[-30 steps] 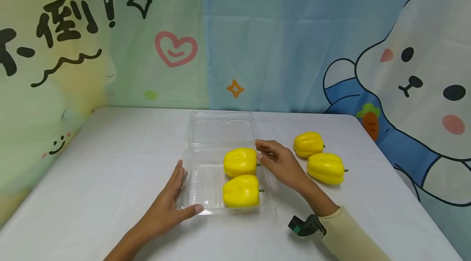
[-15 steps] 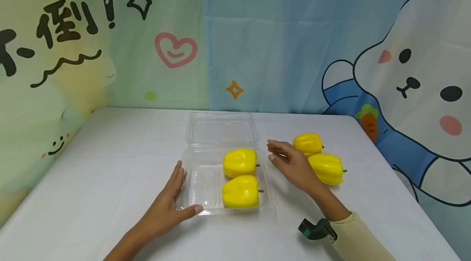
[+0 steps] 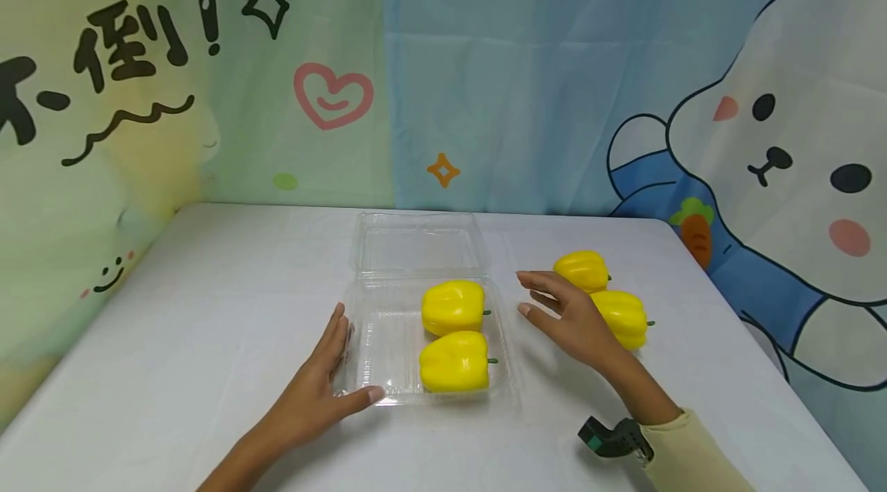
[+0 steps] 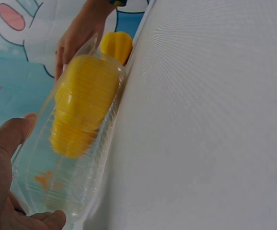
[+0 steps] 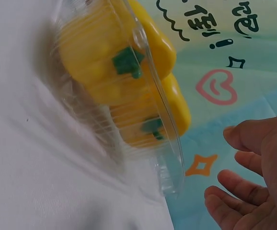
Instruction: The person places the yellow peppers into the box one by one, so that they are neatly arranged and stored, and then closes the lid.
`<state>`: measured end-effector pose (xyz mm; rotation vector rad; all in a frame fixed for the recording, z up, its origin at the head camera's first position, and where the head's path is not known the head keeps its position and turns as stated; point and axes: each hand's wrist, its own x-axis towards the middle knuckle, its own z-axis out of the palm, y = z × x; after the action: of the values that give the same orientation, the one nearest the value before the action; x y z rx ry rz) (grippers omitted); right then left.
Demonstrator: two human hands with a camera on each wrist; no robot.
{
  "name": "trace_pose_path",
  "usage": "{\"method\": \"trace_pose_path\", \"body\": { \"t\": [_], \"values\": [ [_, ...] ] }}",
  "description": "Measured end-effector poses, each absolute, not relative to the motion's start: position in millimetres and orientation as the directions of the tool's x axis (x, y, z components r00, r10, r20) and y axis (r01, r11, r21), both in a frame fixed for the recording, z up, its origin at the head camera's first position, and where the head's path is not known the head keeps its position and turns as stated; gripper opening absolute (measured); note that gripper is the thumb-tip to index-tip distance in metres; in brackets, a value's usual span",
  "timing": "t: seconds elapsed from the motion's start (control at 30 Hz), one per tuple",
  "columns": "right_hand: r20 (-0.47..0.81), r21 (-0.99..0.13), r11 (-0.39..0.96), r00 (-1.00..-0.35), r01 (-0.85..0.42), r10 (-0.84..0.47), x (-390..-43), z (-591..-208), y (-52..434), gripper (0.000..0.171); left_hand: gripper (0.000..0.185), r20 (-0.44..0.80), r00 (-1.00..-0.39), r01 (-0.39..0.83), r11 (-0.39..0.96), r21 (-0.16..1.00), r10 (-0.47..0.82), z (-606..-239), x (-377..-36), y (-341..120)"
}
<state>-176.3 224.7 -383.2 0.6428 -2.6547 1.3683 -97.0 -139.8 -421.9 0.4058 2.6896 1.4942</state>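
A clear plastic clamshell box (image 3: 388, 346) lies with its lid (image 3: 419, 246) folded back on the table. Two yellow bell peppers, one behind (image 3: 453, 307) and one in front (image 3: 453, 361), lie in its right half, green stems pointing right. My left hand (image 3: 315, 392) touches the box's front left corner, thumb at the front rim and fingers straight along the left side. To the right of the box hovers my right hand (image 3: 571, 319), fingers loosely bent and holding nothing. Behind it are two more yellow peppers, one farther back (image 3: 582, 270) and one nearer (image 3: 624, 319), the nearer partly hidden by the hand.
A white cloth covers the table (image 3: 208, 307). Behind it hangs a printed curtain (image 3: 499, 92) with a cartoon bear and hearts. A dark device (image 3: 613, 438) sits on the right wrist by the pale sleeve (image 3: 693, 453).
My right hand has moved right, away from the back pepper in the box and toward the two loose peppers, its fingers spreading a little. My left hand and the box have stayed put.
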Motion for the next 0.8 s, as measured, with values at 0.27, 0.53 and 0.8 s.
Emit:
{"method": "trace_pose_path", "body": {
  "t": [0.27,0.53,0.8],
  "values": [
    [0.299,-0.730,0.532,-0.900,-0.429,-0.316,-174,-382,240,0.044,0.115,0.081,-0.965,0.193,0.466,0.864,0.250,-422,-98,-140],
    [0.321,-0.710,0.571,-0.911,-0.413,-0.260,-172,-382,260,0.042,0.114,0.095,-0.962,0.211,0.471,0.857,0.257,-421,-97,-139],
    [0.329,-0.668,0.633,-0.919,-0.390,-0.219,-166,-378,277,0.043,0.115,0.085,-0.965,0.197,0.469,0.861,0.249,-424,-98,-139]
  ]
}}
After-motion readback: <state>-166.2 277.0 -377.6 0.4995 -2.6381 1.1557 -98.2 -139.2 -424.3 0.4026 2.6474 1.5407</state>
